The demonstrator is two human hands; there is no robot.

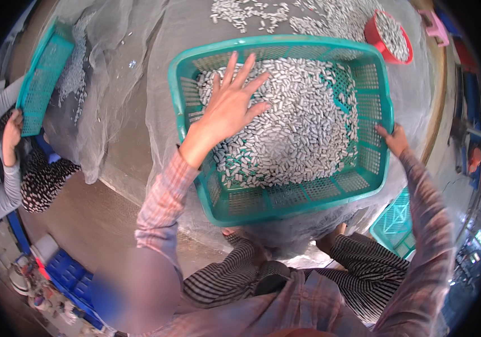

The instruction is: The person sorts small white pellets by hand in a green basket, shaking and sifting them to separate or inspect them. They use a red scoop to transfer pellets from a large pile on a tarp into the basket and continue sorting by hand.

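In front of me is a teal plastic basket (pixel 285 206) with slotted walls. Many small silvery-grey cylindrical pieces (pixel 299 121) are spread over its floor, and bare mesh shows at the right and along the near side. My left hand (pixel 226 109) reaches over the basket's left part, fingers spread, palm down above the pieces; I cannot tell whether it touches them. Its fingers hold nothing that I can see. At the right wall, my right hand (pixel 395 139) grips the basket's rim, thumb over the edge and the other fingers mostly hidden.
More grey pieces (pixel 336 19) lie on the translucent sheet beyond the basket. A red container (pixel 372 36) full of them stands at the far right, near a pink stool (pixel 436 28). At left, another person's hand (pixel 12 135) holds a second teal basket (pixel 41 84). Another teal crate (pixel 395 222) sits lower right.
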